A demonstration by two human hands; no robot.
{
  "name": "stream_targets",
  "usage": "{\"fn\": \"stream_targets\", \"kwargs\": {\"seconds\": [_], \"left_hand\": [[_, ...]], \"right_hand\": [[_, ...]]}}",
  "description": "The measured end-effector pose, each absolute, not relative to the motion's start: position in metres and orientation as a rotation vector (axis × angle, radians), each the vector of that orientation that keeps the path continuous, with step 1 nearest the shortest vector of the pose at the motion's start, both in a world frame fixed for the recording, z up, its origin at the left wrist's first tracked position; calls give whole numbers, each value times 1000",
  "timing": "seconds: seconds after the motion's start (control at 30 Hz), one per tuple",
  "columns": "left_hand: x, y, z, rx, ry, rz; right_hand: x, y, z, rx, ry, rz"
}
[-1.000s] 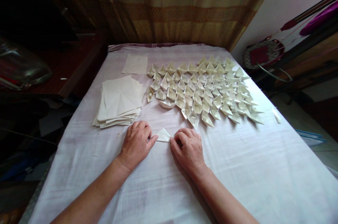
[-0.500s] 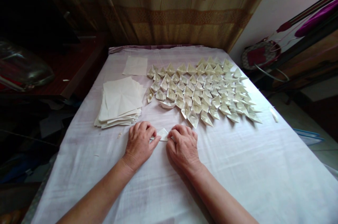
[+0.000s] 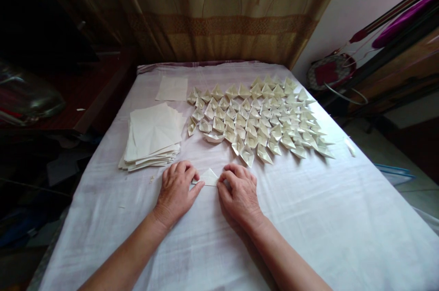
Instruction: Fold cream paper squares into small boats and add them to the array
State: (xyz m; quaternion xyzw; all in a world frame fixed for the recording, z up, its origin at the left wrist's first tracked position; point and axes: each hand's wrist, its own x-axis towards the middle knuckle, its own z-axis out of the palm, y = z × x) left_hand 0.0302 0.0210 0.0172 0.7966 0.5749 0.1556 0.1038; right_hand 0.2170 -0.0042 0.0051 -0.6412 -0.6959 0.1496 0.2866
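Folded paper piece (image 3: 208,178), one, white, triangular, peak pointing away from the person; on the cloth-covered table (image 3: 325,218), between the two hands. Left hand (image 3: 176,194): grip closed on the piece's left end. Right hand (image 3: 239,195): grip likewise closed, fingertips at its right corner. Paper stack (image 3: 154,131), one, edges uneven, beyond the left hand. Single sheet (image 3: 172,88), behind the stack. Paper boats (image 3: 251,139), many, in loose rows, right of the stack. Curtain (image 3: 212,44), gold-brown, beyond the table.

Domestic interior, apparently a room in a home.
A gold, tree-patterned curtain (image 3: 219,26) hangs behind a cloth-covered table (image 3: 302,222); dark red wooden furniture (image 3: 99,85) stands at left, a patterned bag (image 3: 327,74) by the pale wall (image 3: 338,12) at right.
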Motion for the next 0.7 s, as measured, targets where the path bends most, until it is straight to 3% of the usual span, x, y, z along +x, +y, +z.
{"fn": "stream_targets", "kwargs": {"seconds": [0.7], "left_hand": [[13,20,13,2269,1734,486]], "right_hand": [[235,-5,-8,-1547,-1858,393]]}}
